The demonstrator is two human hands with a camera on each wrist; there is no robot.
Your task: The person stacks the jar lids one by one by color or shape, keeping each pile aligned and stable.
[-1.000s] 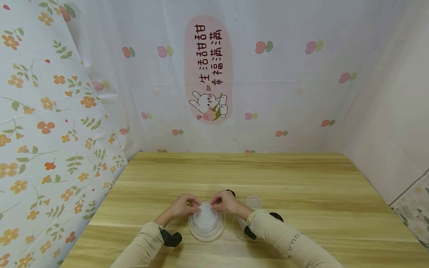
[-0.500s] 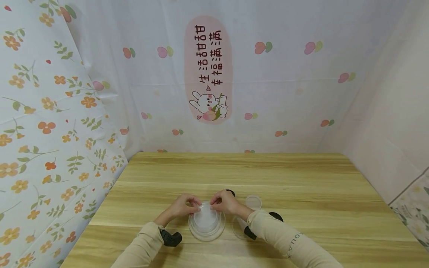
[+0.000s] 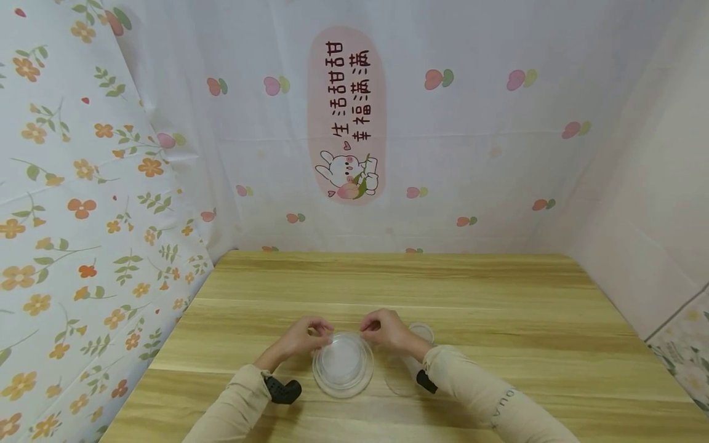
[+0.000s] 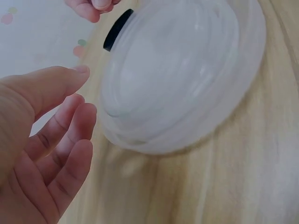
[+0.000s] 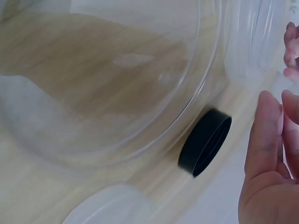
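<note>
A stack of clear round plastic containers [image 3: 340, 363] [image 4: 173, 70] stands near the table's front, on a wider clear disc or lid. My left hand [image 3: 301, 338] [image 4: 51, 135] is at its upper left, fingers bent loosely with a gap between thumb and fingers; in the left wrist view they hold nothing and look apart from the stack. Just off the stack's upper right is my right hand [image 3: 388, 332] [image 5: 273, 163], its fingers relaxed and empty in the right wrist view. A black ring-like cap [image 4: 118, 30] [image 5: 205, 143] lies beyond the stack, hidden in the head view.
Right of the stack, partly under the right arm, lies a large clear round piece [image 3: 397, 384] [image 5: 107, 84]. A smaller clear round lid [image 3: 423, 331] [image 5: 105, 205] is behind the right wrist. The wooden table [image 3: 498, 307] ends at a patterned cloth backdrop.
My right hand has let go of the stack's rim and moved slightly right and away. The left hand's fingers have shifted a little up at the rim. The head view has turned slightly.
</note>
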